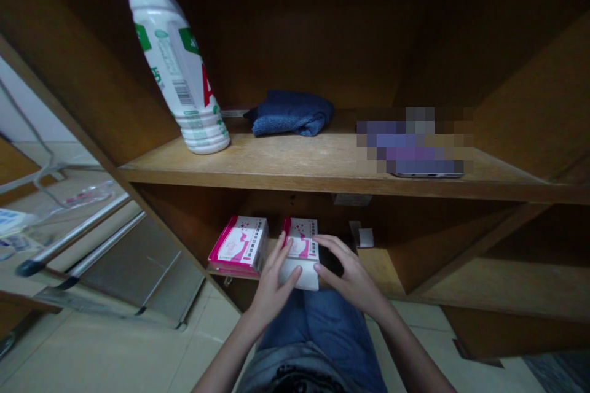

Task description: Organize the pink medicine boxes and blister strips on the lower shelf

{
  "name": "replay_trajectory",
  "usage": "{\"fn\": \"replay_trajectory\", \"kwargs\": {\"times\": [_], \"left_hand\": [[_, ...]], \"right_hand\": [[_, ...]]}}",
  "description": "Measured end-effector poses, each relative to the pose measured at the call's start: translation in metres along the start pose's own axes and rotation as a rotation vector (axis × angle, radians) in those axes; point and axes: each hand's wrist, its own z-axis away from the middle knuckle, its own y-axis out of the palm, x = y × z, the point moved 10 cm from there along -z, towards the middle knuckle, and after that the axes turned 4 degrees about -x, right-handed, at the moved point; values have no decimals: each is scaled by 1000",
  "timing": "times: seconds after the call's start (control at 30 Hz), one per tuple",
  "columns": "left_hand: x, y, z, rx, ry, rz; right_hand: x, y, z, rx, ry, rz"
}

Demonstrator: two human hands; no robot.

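My left hand [275, 277] and my right hand [349, 271] are on either side of a pink and white medicine carton [302, 238] over the lower shelf. The fingers and thumbs of both hands rest along its two side edges. The carton's plain white end [306, 274] faces me, and my left fingers cover part of its left side. Just left of it, a stack of similar pink and white cartons [239, 247] lies at the shelf's left end.
A white bottle with a green cap [177, 73] stands on the upper shelf [276, 163], with a folded dark blue cloth [292, 113] beside it. A blurred-out flat device [428, 166] lies right. Small white pieces [365, 237] are on the lower shelf. A metal-framed rack [124, 252] stands left.
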Motion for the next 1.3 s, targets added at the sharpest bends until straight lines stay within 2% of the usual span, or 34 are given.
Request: {"fn": "replay_trajectory", "kwargs": {"times": [0.1,0.2,0.27,0.33,0.43,0.57,0.67,0.9,1.0,1.17,1.3], "left_hand": [[-38,-23,2,-11,156,-119],[-50,-67,-15,-156,244,-281],[-43,-97,-32,-246,260,-392],[-26,-122,-50,-293,233,-495],[14,-142,-72,-250,95,-625],[63,-135,-76,-44,-161,-519],[73,-129,-69,-5,-304,-370],[58,-123,-63,-32,-421,-209],[48,-119,-65,-64,-384,-191],[23,-104,-72,-153,-277,-86],[5,-74,-77,-140,-217,34]], "right_hand": [[3,27,-13,52,-23,-41],[0,60,-24,144,-3,-46],[-3,82,-29,216,25,10],[-4,100,-34,259,45,86],[-1,118,-43,264,26,184],[4,139,-49,283,-2,234],[6,148,-49,304,-4,200],[6,156,-41,309,6,25],[3,153,-39,275,42,-37],[8,118,-46,94,13,-60],[0,80,-47,1,29,-55]]}}
